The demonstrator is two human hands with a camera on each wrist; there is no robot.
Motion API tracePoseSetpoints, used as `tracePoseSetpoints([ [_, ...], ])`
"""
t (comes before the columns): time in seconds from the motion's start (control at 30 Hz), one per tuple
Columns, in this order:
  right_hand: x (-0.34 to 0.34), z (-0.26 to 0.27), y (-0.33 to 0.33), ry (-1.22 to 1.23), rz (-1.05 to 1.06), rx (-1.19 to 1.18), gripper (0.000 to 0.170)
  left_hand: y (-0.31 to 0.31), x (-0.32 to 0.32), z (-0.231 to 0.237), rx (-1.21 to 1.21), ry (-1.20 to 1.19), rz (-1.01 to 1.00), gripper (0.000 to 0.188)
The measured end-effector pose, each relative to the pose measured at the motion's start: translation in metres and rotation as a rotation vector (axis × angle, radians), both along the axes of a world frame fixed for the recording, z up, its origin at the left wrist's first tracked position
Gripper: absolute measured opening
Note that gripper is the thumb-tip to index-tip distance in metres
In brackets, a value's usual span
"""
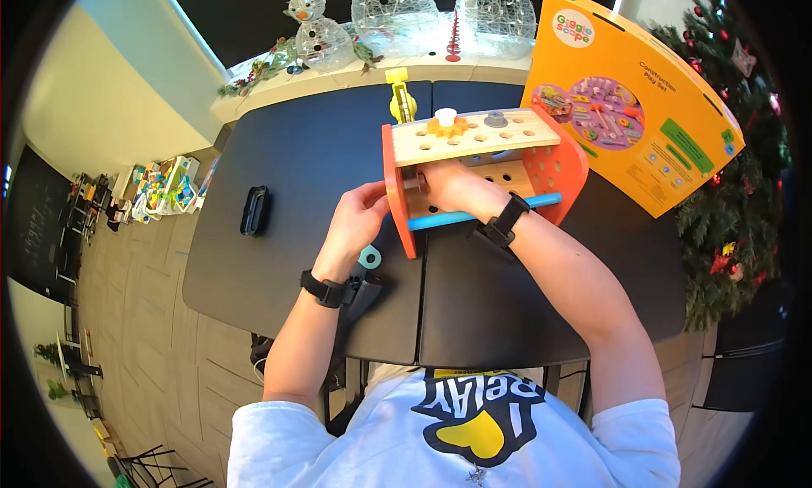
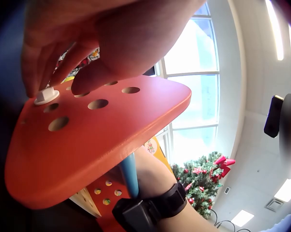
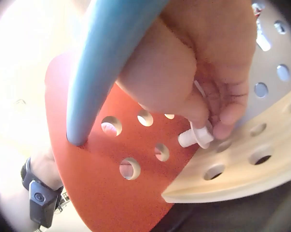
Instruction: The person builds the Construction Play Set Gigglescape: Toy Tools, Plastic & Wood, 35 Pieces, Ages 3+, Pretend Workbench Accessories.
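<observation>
A toy workbench with red side panels (image 1: 399, 200), pegboard wood shelves and a blue rod (image 1: 482, 211) stands on the table. My right hand (image 1: 465, 188) reaches inside it. There, thumb and finger pinch a white flanged nut (image 3: 203, 135) at the end of a white threaded shaft (image 3: 186, 139), close by the left panel's inner face. Outside that panel is my left hand (image 1: 359, 222), its fingertips right at a white hexagonal bolt head (image 2: 47, 94) seated in a hole. The left thumb lies apart from the bolt head, near the panel's surface.
On the top shelf sit an orange gear (image 1: 446, 130) with a white bolt and a grey piece (image 1: 496, 119). A yellow toy tool (image 1: 400, 95) stands behind. An orange box (image 1: 626, 107) leans at the right; a black case (image 1: 254, 211) and teal ring (image 1: 370, 256) lie left.
</observation>
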State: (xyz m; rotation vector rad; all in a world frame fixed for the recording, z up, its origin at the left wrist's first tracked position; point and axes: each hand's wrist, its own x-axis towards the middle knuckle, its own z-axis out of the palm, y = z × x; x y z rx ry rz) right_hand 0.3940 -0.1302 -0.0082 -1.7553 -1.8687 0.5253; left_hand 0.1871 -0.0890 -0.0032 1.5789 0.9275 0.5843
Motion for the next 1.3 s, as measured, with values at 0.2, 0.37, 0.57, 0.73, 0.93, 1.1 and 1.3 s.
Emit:
tracePoseSetpoints([
  [0.2, -0.002, 0.001, 0.000, 0.142, -0.014, -0.011, 0.027, 0.000, 0.000, -0.001, -0.009, -0.016, -0.001, 0.037],
  [0.37, -0.003, -0.004, 0.006, 0.050, -0.007, 0.011, 0.033, 0.004, 0.000, -0.005, -0.001, -0.012, 0.000, 0.037],
  [0.57, -0.007, -0.009, 0.003, -0.025, -0.104, 0.027, 0.029, 0.001, -0.001, 0.002, 0.004, 0.020, -0.002, 0.037],
  [0.73, 0.000, 0.009, 0.004, -0.016, -0.028, -0.136, 0.018, 0.001, 0.001, 0.002, 0.013, 0.025, 0.004, 0.039],
  [0.93, -0.003, 0.001, 0.014, -0.194, 0.019, -0.228, 0.022, 0.002, 0.000, 0.000, 0.040, 0.060, 0.020, 0.041],
  [1.1, -0.005, 0.015, 0.008, -0.062, -0.014, -0.243, 0.049, 0.002, 0.000, 0.000, 0.032, 0.063, 0.009, 0.041],
  [1.3, -0.003, 0.016, 0.007, -0.025, 0.004, -0.257, 0.047, 0.006, 0.000, -0.004, 0.030, 0.063, 0.010, 0.042],
])
